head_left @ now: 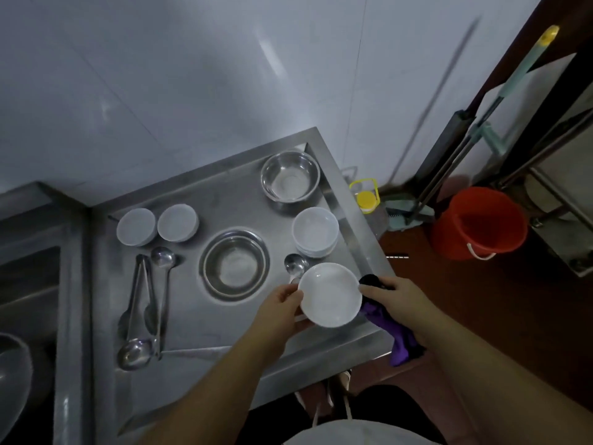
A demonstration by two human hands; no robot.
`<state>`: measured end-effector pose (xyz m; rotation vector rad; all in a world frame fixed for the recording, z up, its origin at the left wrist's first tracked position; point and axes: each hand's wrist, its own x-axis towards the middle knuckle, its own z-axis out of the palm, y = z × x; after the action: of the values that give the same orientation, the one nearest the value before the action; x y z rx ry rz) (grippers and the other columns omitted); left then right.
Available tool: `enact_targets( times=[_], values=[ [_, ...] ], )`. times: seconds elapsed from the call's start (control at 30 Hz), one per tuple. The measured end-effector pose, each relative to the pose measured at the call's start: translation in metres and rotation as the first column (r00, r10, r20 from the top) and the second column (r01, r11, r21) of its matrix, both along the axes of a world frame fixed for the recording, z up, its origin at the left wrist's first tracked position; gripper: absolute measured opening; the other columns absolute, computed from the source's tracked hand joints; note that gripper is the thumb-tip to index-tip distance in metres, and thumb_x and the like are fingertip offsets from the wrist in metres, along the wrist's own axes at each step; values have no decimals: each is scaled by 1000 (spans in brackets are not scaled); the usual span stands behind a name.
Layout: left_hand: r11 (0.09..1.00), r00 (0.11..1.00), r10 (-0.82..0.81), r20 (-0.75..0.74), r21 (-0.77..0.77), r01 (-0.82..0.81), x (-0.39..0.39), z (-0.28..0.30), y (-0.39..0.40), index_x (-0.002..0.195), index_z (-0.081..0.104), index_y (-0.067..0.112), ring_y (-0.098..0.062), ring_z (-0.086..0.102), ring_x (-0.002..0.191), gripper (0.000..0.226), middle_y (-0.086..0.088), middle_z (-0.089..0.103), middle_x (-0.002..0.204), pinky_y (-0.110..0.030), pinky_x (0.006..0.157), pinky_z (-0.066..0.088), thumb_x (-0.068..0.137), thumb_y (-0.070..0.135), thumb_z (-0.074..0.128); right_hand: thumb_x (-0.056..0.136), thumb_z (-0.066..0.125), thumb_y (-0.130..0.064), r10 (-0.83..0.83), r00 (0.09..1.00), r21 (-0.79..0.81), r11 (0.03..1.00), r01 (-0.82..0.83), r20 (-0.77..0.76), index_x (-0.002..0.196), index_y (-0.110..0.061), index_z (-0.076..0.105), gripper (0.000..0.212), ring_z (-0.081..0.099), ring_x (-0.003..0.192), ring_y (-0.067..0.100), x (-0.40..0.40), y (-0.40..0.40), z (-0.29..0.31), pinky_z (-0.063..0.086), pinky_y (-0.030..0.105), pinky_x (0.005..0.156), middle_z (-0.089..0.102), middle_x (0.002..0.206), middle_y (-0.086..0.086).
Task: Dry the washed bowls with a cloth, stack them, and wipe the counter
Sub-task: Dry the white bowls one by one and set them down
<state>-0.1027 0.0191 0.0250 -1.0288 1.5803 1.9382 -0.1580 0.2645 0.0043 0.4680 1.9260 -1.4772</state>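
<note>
My left hand (282, 308) grips the left rim of a white bowl (329, 295) held upright over the counter's front right corner. My right hand (393, 297) holds a purple cloth (398, 338) bunched against the bowl's right side; the cloth hangs down past the counter edge. A stack of white bowls (316, 231) stands upright just behind. Two more white bowls (136, 231) (177, 222) sit upside down at the back left of the steel counter (199, 316).
A deep steel bowl (290, 176) sits at the back right, a shallow steel dish (234, 263) mid-counter. Ladles and tongs (147, 303) lie at left, a spoon (296, 266) by the held bowl. A sink (22, 284) lies left. A red bucket (478, 223) and mop stand on the floor right.
</note>
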Motion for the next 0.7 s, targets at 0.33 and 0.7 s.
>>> enact_targets(
  times=[0.33,0.7],
  values=[
    [998,990,-63,129,-7,64,-16,-62,25,121,66,11,-29,71,110,17,-14,68,126,-40,83,67,106,17,59,89,82,-38,-75,996,139,988,67,56,107,-33,78,19,75,98,22,5,16,-67,61,50,95,80,104,-2],
    [968,983,-11,181,-244,55,-38,-115,19,106,73,27,-19,71,95,12,5,73,104,-40,88,64,101,21,64,93,75,-37,-20,1000,256,966,18,8,109,-28,79,18,72,91,20,-13,-6,-106,60,39,80,77,96,-5]
  ],
)
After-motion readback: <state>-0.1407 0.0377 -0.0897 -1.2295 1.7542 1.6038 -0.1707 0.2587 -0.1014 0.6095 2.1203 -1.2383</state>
